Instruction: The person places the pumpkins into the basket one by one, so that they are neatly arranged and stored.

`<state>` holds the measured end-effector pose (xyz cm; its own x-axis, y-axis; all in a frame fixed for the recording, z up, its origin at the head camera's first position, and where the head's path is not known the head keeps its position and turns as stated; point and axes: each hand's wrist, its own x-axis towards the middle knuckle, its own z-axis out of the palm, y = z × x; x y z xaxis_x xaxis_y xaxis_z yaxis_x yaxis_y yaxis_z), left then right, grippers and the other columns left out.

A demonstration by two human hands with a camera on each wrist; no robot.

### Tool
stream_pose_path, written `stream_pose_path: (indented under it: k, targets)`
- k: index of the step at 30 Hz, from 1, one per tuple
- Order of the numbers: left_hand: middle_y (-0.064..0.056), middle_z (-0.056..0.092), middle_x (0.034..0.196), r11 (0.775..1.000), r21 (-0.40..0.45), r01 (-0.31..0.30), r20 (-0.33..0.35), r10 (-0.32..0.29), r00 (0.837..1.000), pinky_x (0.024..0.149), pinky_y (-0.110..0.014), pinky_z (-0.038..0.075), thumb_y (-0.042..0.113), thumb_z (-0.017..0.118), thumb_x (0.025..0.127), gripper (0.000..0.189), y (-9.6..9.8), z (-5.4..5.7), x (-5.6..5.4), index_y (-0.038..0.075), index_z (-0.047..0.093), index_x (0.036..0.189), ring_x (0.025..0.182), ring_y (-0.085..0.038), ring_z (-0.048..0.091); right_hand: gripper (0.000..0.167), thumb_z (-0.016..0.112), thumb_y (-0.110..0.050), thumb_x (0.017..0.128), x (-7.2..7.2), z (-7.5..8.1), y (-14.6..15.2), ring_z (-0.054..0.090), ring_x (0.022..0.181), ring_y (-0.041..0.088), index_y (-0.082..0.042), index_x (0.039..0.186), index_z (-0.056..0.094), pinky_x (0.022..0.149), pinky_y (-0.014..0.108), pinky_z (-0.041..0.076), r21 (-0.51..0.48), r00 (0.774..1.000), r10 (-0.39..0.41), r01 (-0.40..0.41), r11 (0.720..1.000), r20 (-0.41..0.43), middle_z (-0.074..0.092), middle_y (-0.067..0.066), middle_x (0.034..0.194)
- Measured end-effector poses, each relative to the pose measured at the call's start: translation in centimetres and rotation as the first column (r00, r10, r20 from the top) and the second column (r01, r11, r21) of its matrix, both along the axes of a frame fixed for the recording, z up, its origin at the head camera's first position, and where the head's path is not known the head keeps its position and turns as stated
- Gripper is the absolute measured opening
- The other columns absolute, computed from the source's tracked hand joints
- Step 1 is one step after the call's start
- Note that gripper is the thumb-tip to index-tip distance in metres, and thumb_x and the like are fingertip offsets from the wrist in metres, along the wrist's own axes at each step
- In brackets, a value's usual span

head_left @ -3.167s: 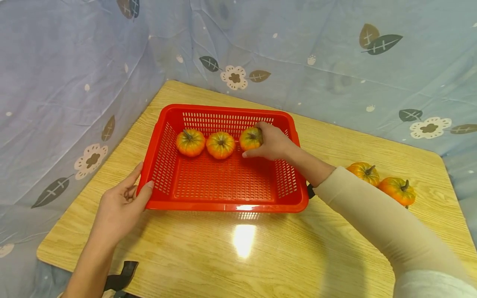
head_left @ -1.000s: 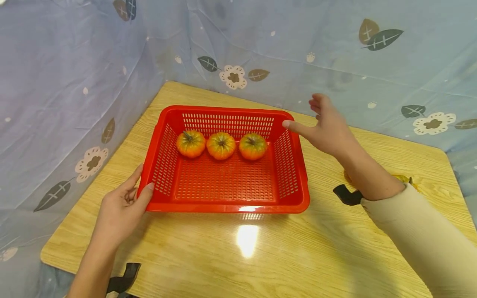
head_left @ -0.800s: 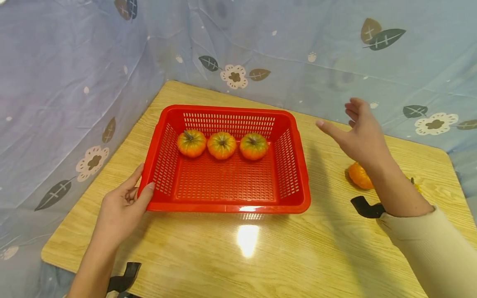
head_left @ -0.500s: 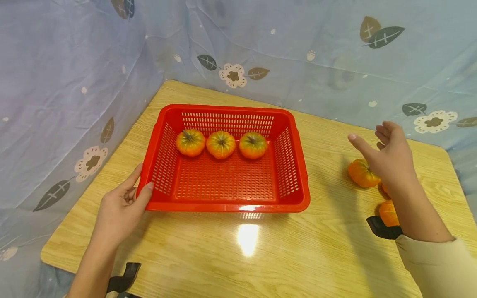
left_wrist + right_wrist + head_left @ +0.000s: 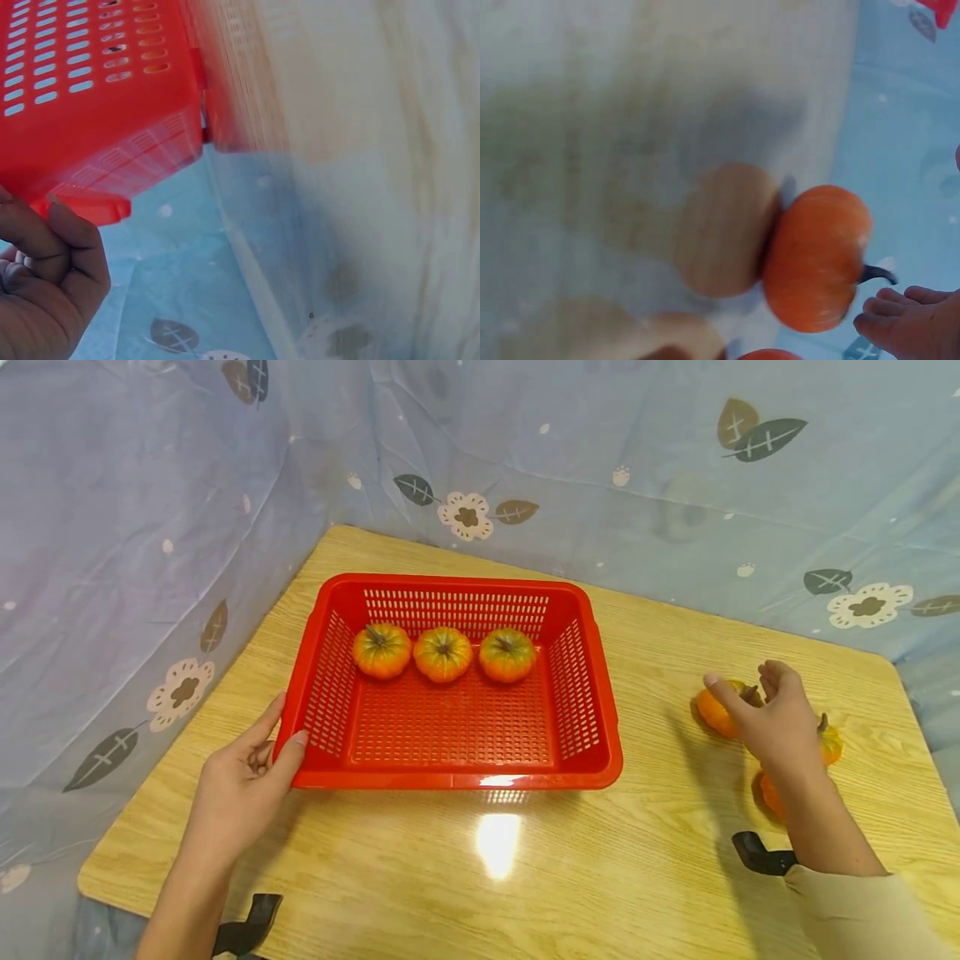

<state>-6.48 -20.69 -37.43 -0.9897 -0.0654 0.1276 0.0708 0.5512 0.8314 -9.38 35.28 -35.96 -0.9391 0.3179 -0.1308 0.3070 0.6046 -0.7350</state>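
Note:
My left hand (image 5: 243, 781) grips the left rim of a red plastic basket (image 5: 450, 778), thumb on top and fingers curled beneath. Inside, along the back wall, sit three small orange pumpkins: one at left (image 5: 382, 652), a middle pumpkin (image 5: 443, 654) and a greener pumpkin (image 5: 507, 655). My right hand (image 5: 780, 727) is over the table's right side, thumb and fingers spread, holding nothing. It overlaps a cluster of pumpkins there: a far-left pumpkin (image 5: 716, 710), a yellowish pumpkin (image 5: 830, 744) and a partly hidden pumpkin (image 5: 771, 795). In the right wrist view, fingertips are near the stem of a pumpkin (image 5: 817, 259).
The wood-grain table (image 5: 600, 877) meets patterned blue-grey cloth (image 5: 570, 468) at the back and left. Black straps show at both wrists, including the right strap (image 5: 761, 853). A bright light reflection lies on the table in front of the basket.
My right hand let go of the third pumpkin in the basket, left it there, then moved right and down to the pumpkins on the table. The left hand and basket stayed put.

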Motion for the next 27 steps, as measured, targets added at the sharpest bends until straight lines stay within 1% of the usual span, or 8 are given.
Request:
stream_pose_path:
  k: [3, 7, 10, 12, 16, 21, 23, 27]
  targets:
    - [-0.013, 0.07, 0.074, 1.0, -0.005, 0.008, -0.003, -0.008, 1.0, 0.04, -0.025, 0.035, 0.02, 0.065, 0.101, 0.057, 0.0, 0.0, -0.1, 0.007, 0.045, 0.153, 0.047, -0.007, 0.046, 0.106, 0.057, -0.06, 0.096, 0.3, -0.8, 0.2, 0.002, 0.152, 0.041, -0.002, 0.162, -0.003, 0.113, 0.066, 0.017, 0.01, 1.0, -0.021, 0.021, 1.0, 0.007, 0.0, 0.02, 0.167]
    - [-0.009, 0.069, 0.071, 1.0, 0.008, 0.019, -0.003, -0.019, 1.0, 0.039, -0.024, 0.033, 0.018, 0.066, 0.1, 0.058, 0.1, 0.0, -0.3, 0.007, 0.045, 0.153, 0.046, -0.007, 0.043, 0.105, 0.057, -0.06, 0.096, 0.6, -1.5, 0.5, 0.012, 0.148, 0.05, 0.001, 0.161, 0.001, 0.111, 0.067, 0.022, 0.056, 0.997, -0.063, 0.061, 0.997, 0.033, 0.008, 0.029, 0.164]
    - [-0.009, 0.07, 0.073, 1.0, 0.018, 0.018, 0.003, -0.018, 1.0, 0.04, -0.023, 0.034, 0.018, 0.066, 0.1, 0.058, 0.3, 0.0, -0.5, 0.007, 0.045, 0.153, 0.047, -0.007, 0.045, 0.105, 0.059, -0.059, 0.096, 0.6, -2.0, 0.7, 0.02, 0.143, 0.056, 0.004, 0.16, 0.004, 0.109, 0.066, 0.025, 0.078, 0.994, -0.096, 0.092, 0.993, 0.06, 0.014, 0.035, 0.16]
    - [-0.009, 0.071, 0.074, 1.0, 0.012, 0.013, 0.009, -0.013, 1.0, 0.041, -0.023, 0.035, 0.018, 0.066, 0.1, 0.058, 0.3, 0.0, -0.5, 0.007, 0.045, 0.153, 0.048, -0.007, 0.047, 0.105, 0.059, -0.058, 0.095, 0.5, -2.3, 0.9, 0.022, 0.14, 0.057, 0.006, 0.159, 0.006, 0.109, 0.066, 0.027, 0.082, 0.991, -0.108, 0.102, 0.991, 0.077, 0.016, 0.037, 0.158]
    - [-0.01, 0.072, 0.076, 1.0, 0.01, 0.005, 0.017, -0.005, 1.0, 0.042, -0.022, 0.036, 0.018, 0.066, 0.1, 0.058, 0.2, 0.0, -0.4, 0.007, 0.045, 0.153, 0.05, -0.006, 0.05, 0.108, 0.06, -0.06, 0.094, 0.4, -2.8, 1.0, 0.025, 0.138, 0.058, 0.008, 0.159, 0.007, 0.107, 0.067, 0.029, 0.081, 0.988, -0.11, 0.102, 0.992, 0.106, 0.018, 0.04, 0.156]
    - [-0.008, 0.07, 0.073, 1.0, 0.008, -0.001, 0.019, 0.001, 1.0, 0.042, -0.022, 0.035, 0.017, 0.066, 0.1, 0.058, 0.1, 0.0, -0.3, 0.006, 0.045, 0.152, 0.049, -0.006, 0.048, 0.113, 0.065, -0.059, 0.092, 0.3, -3.0, 1.0, 0.022, 0.139, 0.059, 0.007, 0.159, 0.002, 0.108, 0.068, 0.028, 0.059, 0.988, -0.093, 0.087, 0.994, 0.119, 0.013, 0.04, 0.157]
    - [-0.006, 0.069, 0.071, 1.0, 0.002, -0.004, 0.021, 0.004, 1.0, 0.041, -0.023, 0.034, 0.017, 0.066, 0.1, 0.058, 0.0, 0.0, -0.3, 0.007, 0.045, 0.152, 0.048, -0.007, 0.046, 0.115, 0.066, -0.059, 0.092, 0.2, -3.1, 0.9, 0.021, 0.139, 0.06, 0.008, 0.159, 0.002, 0.108, 0.068, 0.027, 0.077, 0.988, -0.091, 0.082, 0.994, 0.124, 0.013, 0.04, 0.157]
    - [-0.005, 0.067, 0.068, 1.0, -0.006, -0.006, 0.023, 0.007, 1.0, 0.041, -0.024, 0.033, 0.019, 0.066, 0.1, 0.058, -0.1, 0.1, -0.2, 0.008, 0.046, 0.153, 0.048, -0.007, 0.044, 0.115, 0.066, -0.06, 0.091, 0.0, -3.4, 0.9, 0.025, 0.137, 0.06, 0.01, 0.158, 0.003, 0.108, 0.067, 0.028, 0.105, 0.986, -0.101, 0.088, 0.991, 0.13, 0.017, 0.041, 0.155]
